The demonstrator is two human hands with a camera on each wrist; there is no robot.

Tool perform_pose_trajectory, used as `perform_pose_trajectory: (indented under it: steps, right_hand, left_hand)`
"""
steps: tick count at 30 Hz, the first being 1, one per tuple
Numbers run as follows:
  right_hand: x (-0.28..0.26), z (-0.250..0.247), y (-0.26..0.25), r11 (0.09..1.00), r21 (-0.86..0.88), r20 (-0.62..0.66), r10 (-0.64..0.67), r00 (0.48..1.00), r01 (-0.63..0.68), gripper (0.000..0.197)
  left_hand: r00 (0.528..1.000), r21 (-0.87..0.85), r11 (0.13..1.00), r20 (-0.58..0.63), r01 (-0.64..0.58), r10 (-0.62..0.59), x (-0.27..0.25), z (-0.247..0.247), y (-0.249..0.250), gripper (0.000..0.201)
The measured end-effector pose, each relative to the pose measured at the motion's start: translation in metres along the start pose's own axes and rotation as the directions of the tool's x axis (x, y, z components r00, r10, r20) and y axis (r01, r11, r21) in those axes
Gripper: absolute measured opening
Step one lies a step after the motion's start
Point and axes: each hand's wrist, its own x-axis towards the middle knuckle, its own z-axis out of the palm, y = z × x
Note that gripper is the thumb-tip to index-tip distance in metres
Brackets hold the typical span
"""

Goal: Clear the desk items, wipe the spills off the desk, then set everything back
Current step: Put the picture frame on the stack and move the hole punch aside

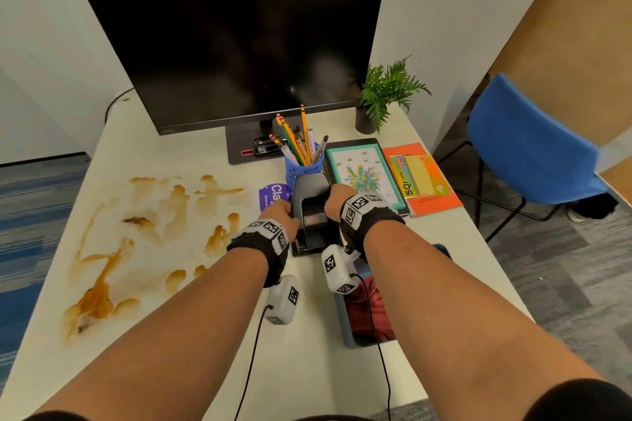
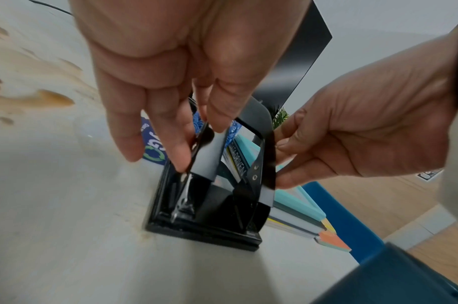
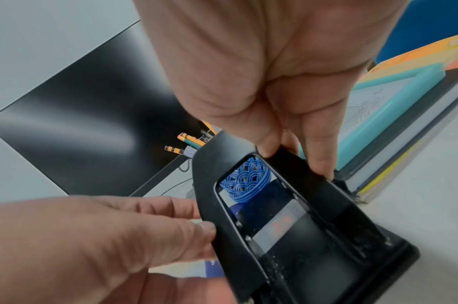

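A black hole punch (image 1: 313,212) stands on the white desk (image 1: 191,154) in front of a blue pencil cup (image 1: 302,164). My left hand (image 1: 284,212) pinches its left side, thumb and fingers on the lever's edge (image 2: 196,133). My right hand (image 1: 337,198) grips the right side of the lever (image 3: 295,148). In the left wrist view the punch's base (image 2: 209,232) looks to sit on the desk. Brown spills (image 1: 136,232) cover the desk's left half.
A monitor (image 1: 232,44) stands at the back with a small stapler (image 1: 261,147) on its foot. A purple wipes pack (image 1: 275,196), stacked books (image 1: 366,171), an orange folder (image 1: 431,195) and a plant (image 1: 383,96) lie close by. A blue bin (image 1: 342,325) is at the near right, a blue chair (image 1: 526,147) beyond.
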Motion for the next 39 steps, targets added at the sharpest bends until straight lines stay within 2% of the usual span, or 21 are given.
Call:
perform_pose_trajectory:
  steps: [7, 17, 21, 23, 26, 34, 39]
  right_hand:
    - [-0.004, -0.005, 0.007, 1.0, 0.016, -0.033, 0.0, 0.999, 0.0, 0.033]
    - [-0.015, -0.008, 0.015, 0.997, 0.068, -0.107, 0.032, 0.994, -0.025, 0.035]
    - [-0.019, -0.002, 0.019, 0.994, 0.109, -0.137, 0.043, 0.99, -0.029, 0.036]
    - [-0.022, 0.004, 0.02, 0.993, 0.12, -0.14, 0.039, 0.989, -0.022, 0.029]
    - [-0.028, 0.011, 0.02, 0.993, 0.12, -0.13, 0.032, 0.991, -0.016, 0.007]
    - [-0.053, 0.027, 0.036, 0.99, 0.128, -0.162, 0.075, 0.984, -0.055, 0.007]
    - [-0.066, 0.034, 0.052, 0.985, 0.149, -0.168, 0.11, 0.98, -0.085, 0.024]
  left_hand:
    - [0.997, -0.072, 0.997, 0.073, -0.023, 0.029, 0.009, 0.006, 0.004, 0.048]
    - [0.995, -0.025, 0.995, 0.008, -0.095, 0.095, -0.02, 0.006, 0.003, 0.062]
    - [0.992, -0.013, 0.992, 0.001, -0.123, 0.123, -0.036, 0.005, 0.001, 0.061]
    - [0.991, -0.002, 0.991, 0.017, -0.134, 0.134, -0.045, 0.005, 0.0, 0.063]
    - [0.986, -0.01, 0.988, 0.064, -0.152, 0.153, -0.052, 0.007, -0.003, 0.062]
    - [0.965, -0.05, 0.978, 0.158, -0.203, 0.208, -0.072, 0.021, -0.015, 0.062]
    - [0.952, -0.031, 0.976, 0.214, -0.217, 0.219, -0.088, 0.038, -0.018, 0.063]
